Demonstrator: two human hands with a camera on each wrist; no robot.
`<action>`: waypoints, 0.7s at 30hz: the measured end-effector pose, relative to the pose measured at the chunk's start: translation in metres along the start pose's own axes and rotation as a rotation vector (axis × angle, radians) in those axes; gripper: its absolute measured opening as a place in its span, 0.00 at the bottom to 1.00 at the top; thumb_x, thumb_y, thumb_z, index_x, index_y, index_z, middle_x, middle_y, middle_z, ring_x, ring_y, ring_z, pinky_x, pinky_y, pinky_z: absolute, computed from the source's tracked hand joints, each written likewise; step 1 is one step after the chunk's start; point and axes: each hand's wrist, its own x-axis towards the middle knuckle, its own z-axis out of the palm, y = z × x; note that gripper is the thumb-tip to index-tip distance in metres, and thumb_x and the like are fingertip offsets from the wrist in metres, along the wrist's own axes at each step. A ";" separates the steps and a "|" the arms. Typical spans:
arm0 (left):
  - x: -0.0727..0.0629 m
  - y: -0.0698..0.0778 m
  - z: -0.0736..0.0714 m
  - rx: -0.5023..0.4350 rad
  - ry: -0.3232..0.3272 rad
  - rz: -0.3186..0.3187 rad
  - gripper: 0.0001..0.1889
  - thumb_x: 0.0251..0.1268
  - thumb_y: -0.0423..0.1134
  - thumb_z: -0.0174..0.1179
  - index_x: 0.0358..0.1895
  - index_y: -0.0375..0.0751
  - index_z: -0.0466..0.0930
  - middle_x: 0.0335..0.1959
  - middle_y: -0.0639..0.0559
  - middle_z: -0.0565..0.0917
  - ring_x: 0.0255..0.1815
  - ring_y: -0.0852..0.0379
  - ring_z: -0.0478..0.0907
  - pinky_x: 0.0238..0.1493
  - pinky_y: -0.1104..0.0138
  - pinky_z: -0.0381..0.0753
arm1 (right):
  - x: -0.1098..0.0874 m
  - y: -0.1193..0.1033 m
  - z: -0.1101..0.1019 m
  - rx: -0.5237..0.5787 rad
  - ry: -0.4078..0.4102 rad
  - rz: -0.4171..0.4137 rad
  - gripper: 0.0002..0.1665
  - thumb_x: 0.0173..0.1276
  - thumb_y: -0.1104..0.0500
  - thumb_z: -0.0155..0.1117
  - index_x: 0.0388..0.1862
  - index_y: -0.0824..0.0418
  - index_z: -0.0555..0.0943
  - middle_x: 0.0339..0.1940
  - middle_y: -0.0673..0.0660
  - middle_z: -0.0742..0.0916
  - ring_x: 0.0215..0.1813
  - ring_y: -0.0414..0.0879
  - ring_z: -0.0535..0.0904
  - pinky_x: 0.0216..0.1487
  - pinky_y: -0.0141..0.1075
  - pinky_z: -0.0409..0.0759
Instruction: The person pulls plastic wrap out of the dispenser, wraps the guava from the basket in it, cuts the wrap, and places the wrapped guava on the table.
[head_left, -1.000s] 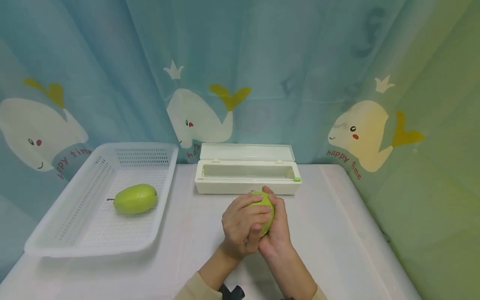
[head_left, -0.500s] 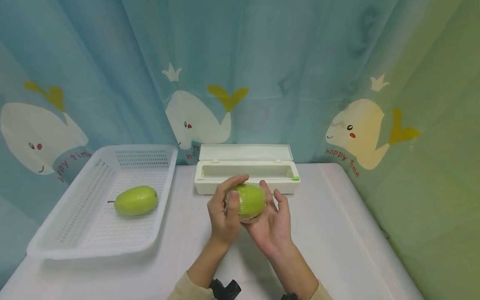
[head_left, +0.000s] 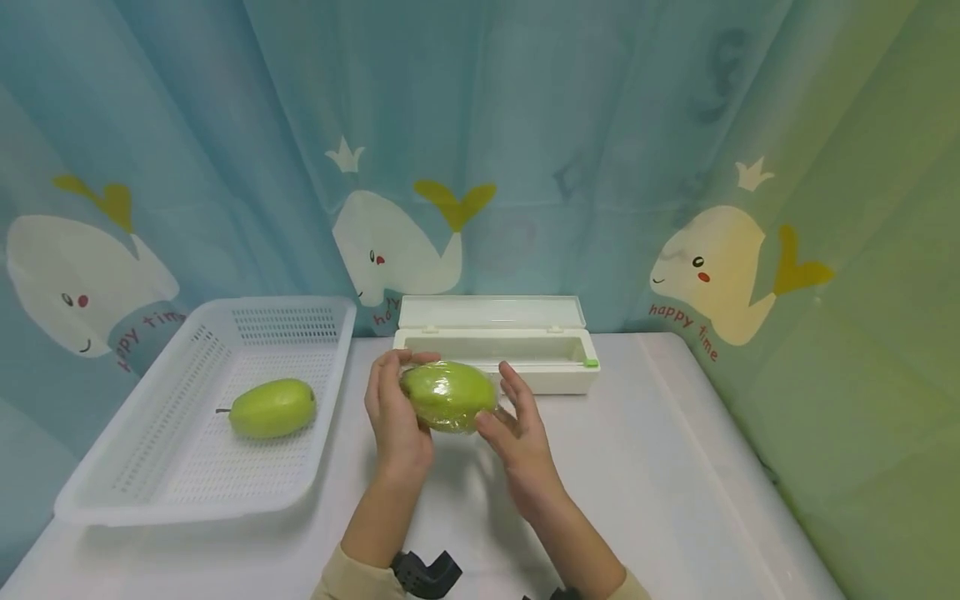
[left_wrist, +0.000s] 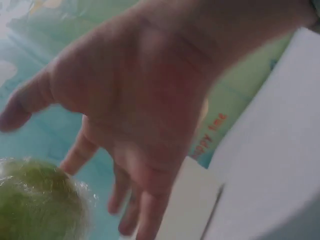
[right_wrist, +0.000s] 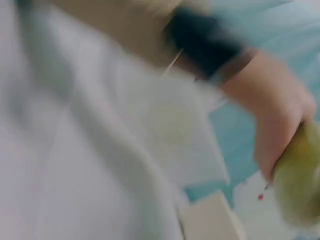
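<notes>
A green pear wrapped in shiny cling film is held up above the table, lying sideways. My left hand grips its left end, as the right wrist view also shows with the left hand around the fruit, blurred. At the other end is my right hand, fingers spread and thumb close to the wrapped surface. The left wrist view has the right hand with its palm and fingers extended beside the wrapped pear.
Behind the hands stands a white cling film dispenser, its lid raised and a green slider at its right end. To the left, a white perforated basket contains an unwrapped green pear with a stem. A blue-green whale-print curtain backs the table.
The hands, cupped together around the pear a second ago, have moved apart. The pear has shifted left and turned sideways in my left hand, while my right hand has opened away from it.
</notes>
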 end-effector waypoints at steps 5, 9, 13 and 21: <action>0.001 -0.001 0.000 -0.001 -0.022 -0.063 0.17 0.80 0.51 0.44 0.47 0.40 0.71 0.42 0.46 0.83 0.56 0.47 0.77 0.56 0.57 0.82 | 0.003 0.009 -0.005 -0.382 0.027 -0.219 0.49 0.60 0.53 0.76 0.76 0.39 0.62 0.78 0.48 0.66 0.76 0.53 0.64 0.71 0.59 0.66; 0.001 -0.002 0.002 0.005 -0.049 -0.106 0.23 0.80 0.55 0.43 0.50 0.35 0.70 0.44 0.46 0.81 0.55 0.47 0.78 0.57 0.58 0.82 | 0.004 0.010 -0.006 -0.459 0.048 -0.257 0.48 0.59 0.55 0.77 0.75 0.40 0.64 0.72 0.49 0.73 0.67 0.48 0.75 0.64 0.51 0.77; 0.000 -0.003 0.004 0.023 -0.094 -0.155 0.27 0.77 0.61 0.44 0.50 0.38 0.76 0.52 0.47 0.79 0.58 0.49 0.76 0.59 0.60 0.80 | 0.004 0.010 -0.007 -0.427 0.055 -0.254 0.49 0.58 0.57 0.78 0.76 0.44 0.64 0.71 0.51 0.74 0.64 0.49 0.78 0.60 0.42 0.81; 0.000 0.005 0.001 0.109 -0.326 -0.138 0.34 0.75 0.62 0.39 0.74 0.43 0.62 0.72 0.49 0.68 0.76 0.54 0.58 0.79 0.54 0.51 | 0.013 0.008 -0.017 -0.094 0.043 -0.022 0.45 0.60 0.60 0.76 0.74 0.48 0.65 0.68 0.60 0.74 0.61 0.54 0.77 0.54 0.39 0.84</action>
